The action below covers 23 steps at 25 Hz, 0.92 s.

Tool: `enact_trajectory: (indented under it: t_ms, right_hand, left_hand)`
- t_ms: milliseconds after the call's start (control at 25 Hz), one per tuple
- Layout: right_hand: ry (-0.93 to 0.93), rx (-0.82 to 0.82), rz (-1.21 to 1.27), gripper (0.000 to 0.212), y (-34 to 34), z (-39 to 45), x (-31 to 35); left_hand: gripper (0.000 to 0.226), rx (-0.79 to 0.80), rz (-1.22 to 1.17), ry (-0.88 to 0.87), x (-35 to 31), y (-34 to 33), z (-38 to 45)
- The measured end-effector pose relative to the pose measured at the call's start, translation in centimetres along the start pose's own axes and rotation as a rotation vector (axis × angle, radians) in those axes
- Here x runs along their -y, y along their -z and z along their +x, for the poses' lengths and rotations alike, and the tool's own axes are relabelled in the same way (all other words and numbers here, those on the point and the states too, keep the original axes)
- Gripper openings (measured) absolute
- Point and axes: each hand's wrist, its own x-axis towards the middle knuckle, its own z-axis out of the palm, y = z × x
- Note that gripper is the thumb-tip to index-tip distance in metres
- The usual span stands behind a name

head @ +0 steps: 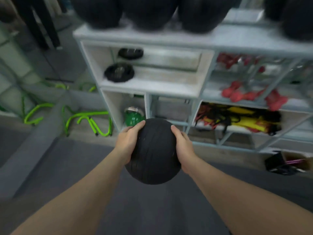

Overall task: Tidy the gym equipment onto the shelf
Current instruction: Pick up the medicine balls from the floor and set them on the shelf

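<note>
Both grips, left hand (127,143) and right hand (183,146), clasp the ridged black rubber medicine ball (153,151); keep palms low underneath while lifting toward the pale grey shelf (237,36) top, upper frame.

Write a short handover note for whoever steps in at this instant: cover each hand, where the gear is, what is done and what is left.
Left hand and right hand: both clasp the black ball, one on each side, held above the floor in front of the shelf.
Gear: several black balls already sit on the shelf top; black plates in the upper left bay; red dumbbells to the right.
Done: those items are shelved.
Left: shelve the held ball, probably on top with the others. Green hurdles lie on the floor to the left.
</note>
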Motion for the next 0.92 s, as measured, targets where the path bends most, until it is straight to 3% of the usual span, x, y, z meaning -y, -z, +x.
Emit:
enact_trajectory:
  t_ms: [160,400,720,920]
  right_hand:
    - [0.193,-0.077,0.033,0.087,4.4,-6.0,16.0]
    - [0.437,-0.224,0.024,0.090,13.2,-10.4,34.3]
    - [0.486,-0.254,0.019,0.097,24.5,-1.2,46.5]
    - [0.463,-0.270,0.011,0.104,28.1,7.7,51.4]
  left_hand:
    - [0.072,0.131,0.023,-0.200,-16.0,-4.3,-7.5]
    - [0.088,0.280,-0.020,-0.398,-33.1,-13.6,-15.2]
    - [0.090,0.322,-0.024,-0.373,-42.4,-30.4,-10.9]
    - [0.076,0.318,-0.005,-0.409,-46.2,-38.7,-5.0]
